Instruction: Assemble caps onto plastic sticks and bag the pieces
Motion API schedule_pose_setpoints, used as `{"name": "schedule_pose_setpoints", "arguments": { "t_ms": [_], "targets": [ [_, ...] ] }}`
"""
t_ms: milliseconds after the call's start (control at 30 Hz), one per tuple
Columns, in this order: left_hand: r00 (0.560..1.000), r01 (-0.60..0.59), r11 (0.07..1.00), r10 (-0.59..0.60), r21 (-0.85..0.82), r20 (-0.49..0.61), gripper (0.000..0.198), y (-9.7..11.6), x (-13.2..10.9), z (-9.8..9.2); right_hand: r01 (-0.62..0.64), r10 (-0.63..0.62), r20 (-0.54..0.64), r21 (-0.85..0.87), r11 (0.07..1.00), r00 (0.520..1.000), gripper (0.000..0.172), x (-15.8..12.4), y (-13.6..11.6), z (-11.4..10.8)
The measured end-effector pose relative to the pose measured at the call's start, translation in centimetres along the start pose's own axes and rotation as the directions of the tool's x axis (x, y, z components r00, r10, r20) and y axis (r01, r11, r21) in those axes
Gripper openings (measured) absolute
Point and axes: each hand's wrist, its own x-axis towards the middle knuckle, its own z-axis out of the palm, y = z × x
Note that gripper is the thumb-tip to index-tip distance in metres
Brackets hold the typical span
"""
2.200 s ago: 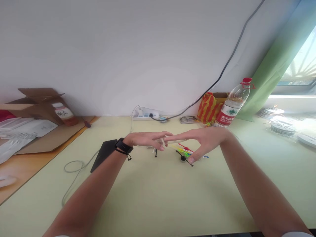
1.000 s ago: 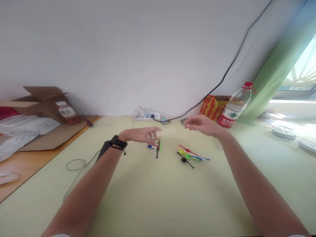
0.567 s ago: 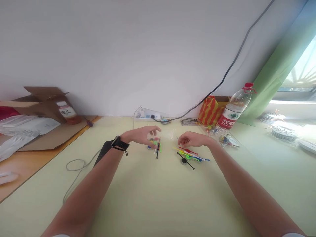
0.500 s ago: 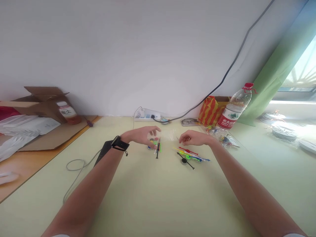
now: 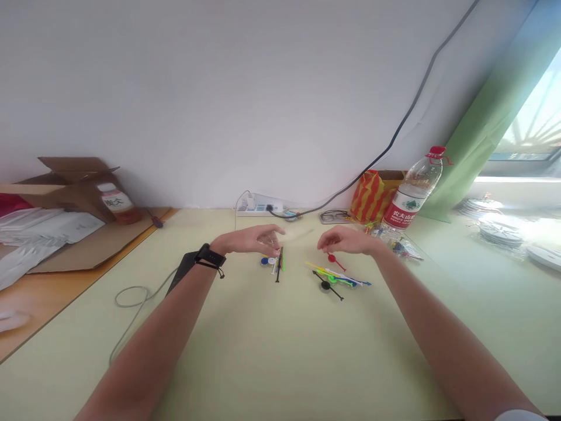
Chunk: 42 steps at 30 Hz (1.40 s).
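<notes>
My left hand (image 5: 252, 238) has its thumb and fingers curled round a clear plastic bag (image 5: 294, 237), which is blurred and hard to see. Just below that hand lie several thin coloured pointers, a black one (image 5: 277, 273) in front, with a blue disc (image 5: 264, 261) and a white disc (image 5: 272, 261) beside them. In my right hand (image 5: 344, 240) the fingers are pinched on a red arrow-shaped pointer (image 5: 337, 262) with a round hub. Beneath it rests a pile of yellow, white, green and blue pointers (image 5: 346, 279). A black pointer (image 5: 325, 285) lies at the pile's near side.
A power strip (image 5: 258, 209) and glasses (image 5: 335, 216) lie by the wall. To the right stand a striped bag (image 5: 368, 196), a large water bottle (image 5: 412, 190) and stacked white discs (image 5: 502, 230). Left are a cardboard box (image 5: 79, 181), a drink bottle (image 5: 117, 203) and a cable (image 5: 131, 304).
The red pointer has been lifted off the right pile by my right hand. My left hand has closed round the clear bag, which has shifted left.
</notes>
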Motion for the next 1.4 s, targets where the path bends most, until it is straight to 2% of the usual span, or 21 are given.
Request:
{"name": "schedule_pose_setpoints", "arguments": {
  "t_ms": [67, 100, 200, 267, 300, 367, 500, 700, 900, 1067, 1200, 1300, 1400],
  "targets": [
    [1.000, -0.011, 0.998, 0.013, -0.066, 0.024, 0.066, -0.1, 0.1, 0.1, 0.036, -0.031, -0.194, 0.024, 0.999, 0.980, 0.038, -1.0, -0.4, -1.3],
    [0.999, -0.021, 0.996, 0.023, -0.092, 0.027, 0.064, -0.2, 0.2, 0.2, 0.063, -0.051, -0.309, 0.029, 0.998, 0.950, 0.041, -1.5, -0.7, -2.0],
    [0.997, -0.050, 0.987, 0.057, -0.151, 0.048, 0.059, -0.7, 0.7, 0.6, 0.157, -0.082, -0.616, 0.069, 0.985, 0.783, 0.046, -2.8, -1.5, -3.3],
    [0.994, -0.062, 0.978, 0.078, -0.199, 0.072, 0.059, -1.0, 1.1, 0.9, 0.253, -0.087, -0.710, 0.132, 0.958, 0.699, 0.046, -3.3, -2.0, -3.7],
    [0.993, -0.065, 0.972, 0.086, -0.225, 0.084, 0.059, -1.1, 1.2, 1.0, 0.295, -0.089, -0.726, 0.162, 0.942, 0.682, 0.046, -3.5, -2.3, -3.7],
    [0.990, -0.071, 0.960, 0.101, -0.272, 0.097, 0.058, -1.3, 1.4, 1.3, 0.337, -0.103, -0.712, 0.195, 0.921, 0.694, 0.043, -3.6, -2.9, -3.5],
    [0.985, -0.078, 0.916, 0.131, -0.393, 0.110, 0.054, -1.3, 1.7, 1.6, 0.337, -0.149, -0.626, 0.192, 0.922, 0.765, 0.038, -3.3, -4.2, -2.5],
    [0.976, -0.036, 0.825, 0.151, -0.564, 0.158, 0.060, -0.1, 1.8, 2.3, 0.312, -0.203, -0.471, 0.166, 0.935, 0.859, 0.040, -2.2, -4.8, -1.3],
    [0.979, -0.005, 0.815, 0.123, -0.580, 0.164, 0.060, 0.5, 1.8, 2.9, 0.241, -0.206, -0.395, 0.041, 0.970, 0.895, 0.048, -2.4, -5.0, -1.3],
    [0.977, 0.004, 0.806, 0.123, -0.592, 0.174, 0.058, 0.2, 2.3, 3.4, 0.203, -0.195, -0.199, 0.022, 0.979, 0.960, 0.038, -2.8, -5.4, -1.3],
    [0.971, 0.014, 0.831, 0.121, -0.556, 0.206, 0.062, 0.1, 2.3, 3.4, 0.197, -0.197, -0.184, -0.015, 0.980, 0.963, 0.034, -3.0, -5.7, -1.5],
    [0.969, 0.002, 0.867, 0.122, -0.499, 0.216, 0.067, -0.2, 2.3, 3.2, 0.190, -0.193, -0.273, -0.037, 0.981, 0.943, 0.036, -3.3, -6.0, -1.5],
    [0.957, -0.046, 0.872, 0.179, -0.488, 0.230, 0.074, -0.4, 2.4, 3.4, 0.233, -0.221, -0.350, -0.008, 0.972, 0.910, 0.038, -3.3, -6.3, -1.2]
  ]
}}
